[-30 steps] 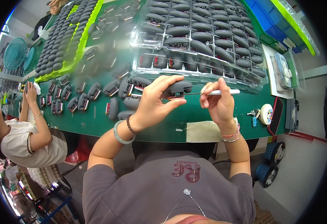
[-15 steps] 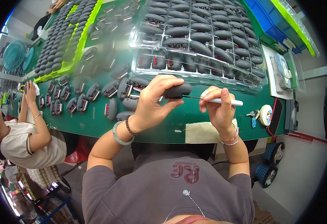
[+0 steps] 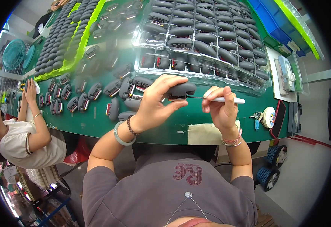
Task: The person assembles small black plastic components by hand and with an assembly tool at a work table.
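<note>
My left hand (image 3: 156, 99) grips a dark grey rounded plastic casing (image 3: 182, 90) between thumb and fingers, above the table's near part. Its underside, with small pale and dark parts, shows along the lower edge. In my right hand (image 3: 223, 109) is a thin-shafted tool with a white handle (image 3: 229, 100), much like a small screwdriver. The tool's dark shaft points left, and its tip meets the casing's right end; whether it goes inside cannot be seen. Several similar grey casings (image 3: 113, 109) lie left of my left hand, some with red and metal parts showing.
Stacked clear plastic trays (image 3: 142, 70) full of grey casings stand beyond my hands. A lime green tray (image 3: 83, 43) holds more. A beige cloth (image 3: 202, 135) lies at the near edge. Keys, a round white case (image 3: 268, 116) and a phone (image 3: 278, 119) sit right. A co-worker (image 3: 33, 140) sits left.
The casing has tipped slightly in my left hand, showing more of its underside. My right hand and the tool have barely shifted.
</note>
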`<action>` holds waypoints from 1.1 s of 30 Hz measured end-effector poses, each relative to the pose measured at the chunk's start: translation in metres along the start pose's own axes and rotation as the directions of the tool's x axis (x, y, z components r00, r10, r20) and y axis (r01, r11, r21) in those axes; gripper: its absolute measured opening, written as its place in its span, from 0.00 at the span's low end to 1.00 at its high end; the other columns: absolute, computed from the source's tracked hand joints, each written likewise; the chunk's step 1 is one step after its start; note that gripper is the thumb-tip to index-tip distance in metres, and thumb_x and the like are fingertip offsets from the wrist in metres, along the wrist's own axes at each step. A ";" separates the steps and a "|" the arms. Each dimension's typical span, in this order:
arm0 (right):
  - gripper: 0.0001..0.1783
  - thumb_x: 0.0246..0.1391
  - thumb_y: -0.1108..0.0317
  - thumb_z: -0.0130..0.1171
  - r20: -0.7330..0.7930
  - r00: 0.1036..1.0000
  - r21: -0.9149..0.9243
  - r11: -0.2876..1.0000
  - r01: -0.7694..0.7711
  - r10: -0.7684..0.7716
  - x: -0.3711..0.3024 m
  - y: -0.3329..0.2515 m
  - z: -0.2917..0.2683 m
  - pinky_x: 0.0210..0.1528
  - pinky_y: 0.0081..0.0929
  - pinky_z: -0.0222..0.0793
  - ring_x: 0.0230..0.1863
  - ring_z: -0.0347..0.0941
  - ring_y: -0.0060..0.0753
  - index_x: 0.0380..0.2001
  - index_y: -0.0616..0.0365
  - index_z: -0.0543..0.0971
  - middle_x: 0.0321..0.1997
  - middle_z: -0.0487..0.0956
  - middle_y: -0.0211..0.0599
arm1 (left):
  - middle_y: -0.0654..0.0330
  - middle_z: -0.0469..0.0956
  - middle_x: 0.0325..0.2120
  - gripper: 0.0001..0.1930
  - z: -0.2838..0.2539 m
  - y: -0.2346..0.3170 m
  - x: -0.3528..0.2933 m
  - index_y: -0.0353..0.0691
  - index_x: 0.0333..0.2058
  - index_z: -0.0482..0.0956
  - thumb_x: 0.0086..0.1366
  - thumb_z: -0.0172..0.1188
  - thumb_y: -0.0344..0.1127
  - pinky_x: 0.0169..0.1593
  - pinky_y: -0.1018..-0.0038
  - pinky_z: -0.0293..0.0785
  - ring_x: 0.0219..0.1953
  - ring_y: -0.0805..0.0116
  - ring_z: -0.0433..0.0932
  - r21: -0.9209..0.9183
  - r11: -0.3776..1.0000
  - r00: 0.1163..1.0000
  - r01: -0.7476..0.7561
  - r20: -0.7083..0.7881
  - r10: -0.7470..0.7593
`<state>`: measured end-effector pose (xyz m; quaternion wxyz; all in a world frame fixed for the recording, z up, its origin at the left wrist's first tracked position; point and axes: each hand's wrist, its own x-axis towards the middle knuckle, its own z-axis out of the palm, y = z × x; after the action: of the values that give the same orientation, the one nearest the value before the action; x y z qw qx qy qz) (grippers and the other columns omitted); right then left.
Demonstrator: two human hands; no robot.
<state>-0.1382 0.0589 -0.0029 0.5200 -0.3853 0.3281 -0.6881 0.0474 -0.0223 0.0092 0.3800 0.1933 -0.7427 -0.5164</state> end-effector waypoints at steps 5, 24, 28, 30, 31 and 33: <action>0.28 0.62 0.56 0.34 -0.045 0.995 0.101 0.991 -0.084 0.089 0.001 -0.001 0.000 0.23 0.23 0.66 0.19 0.68 0.32 0.23 0.68 0.75 0.24 0.74 0.47 | 0.57 0.67 0.42 0.25 0.000 0.000 0.001 0.33 0.47 0.68 0.47 0.63 0.23 0.43 0.78 0.73 0.42 0.70 0.71 -0.008 1.000 1.000 0.004 0.008 -0.004; 0.29 0.62 0.56 0.33 0.011 0.999 -0.064 0.997 0.047 -0.047 -0.001 -0.001 0.001 0.24 0.23 0.65 0.18 0.68 0.32 0.23 0.69 0.75 0.24 0.74 0.48 | 0.55 0.73 0.38 0.24 0.003 -0.002 0.001 0.37 0.42 0.72 0.42 0.65 0.23 0.37 0.74 0.72 0.40 0.62 0.73 0.062 0.993 0.990 -0.104 -0.091 0.109; 0.29 0.62 0.56 0.33 0.002 1.000 -0.012 1.000 0.003 -0.003 -0.001 0.000 0.000 0.24 0.23 0.65 0.19 0.68 0.32 0.22 0.68 0.75 0.24 0.73 0.48 | 0.55 0.72 0.38 0.24 0.002 -0.003 0.001 0.36 0.43 0.71 0.43 0.65 0.23 0.38 0.75 0.74 0.41 0.64 0.73 0.029 0.996 0.994 -0.079 -0.079 0.081; 0.28 0.62 0.56 0.33 -0.006 1.000 0.017 1.000 -0.014 0.014 0.000 0.000 0.000 0.24 0.23 0.65 0.19 0.68 0.32 0.22 0.68 0.75 0.24 0.73 0.47 | 0.55 0.72 0.38 0.24 0.001 -0.001 0.001 0.36 0.43 0.71 0.44 0.64 0.23 0.39 0.75 0.75 0.41 0.64 0.73 0.017 0.998 0.995 -0.066 -0.069 0.067; 0.28 0.62 0.56 0.33 -0.011 1.000 0.045 0.999 -0.028 0.028 0.001 0.001 -0.001 0.24 0.23 0.66 0.19 0.68 0.32 0.22 0.68 0.75 0.24 0.73 0.47 | 0.56 0.69 0.40 0.24 -0.001 -0.001 0.001 0.35 0.45 0.70 0.45 0.64 0.22 0.40 0.77 0.74 0.41 0.68 0.72 -0.006 0.999 0.999 -0.040 -0.037 0.039; 0.28 0.62 0.56 0.33 -0.020 0.998 0.090 0.994 -0.062 0.065 0.002 0.001 -0.001 0.24 0.24 0.66 0.19 0.68 0.32 0.23 0.68 0.75 0.24 0.73 0.47 | 0.57 0.67 0.42 0.25 -0.002 0.001 0.002 0.35 0.46 0.69 0.47 0.63 0.21 0.41 0.79 0.74 0.42 0.71 0.71 -0.028 1.000 1.000 -0.013 -0.004 0.013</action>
<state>-0.1388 0.0562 -0.0042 0.5544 -0.3431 0.3153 -0.6896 0.0475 -0.0244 0.0109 0.3874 0.1840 -0.7359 -0.5240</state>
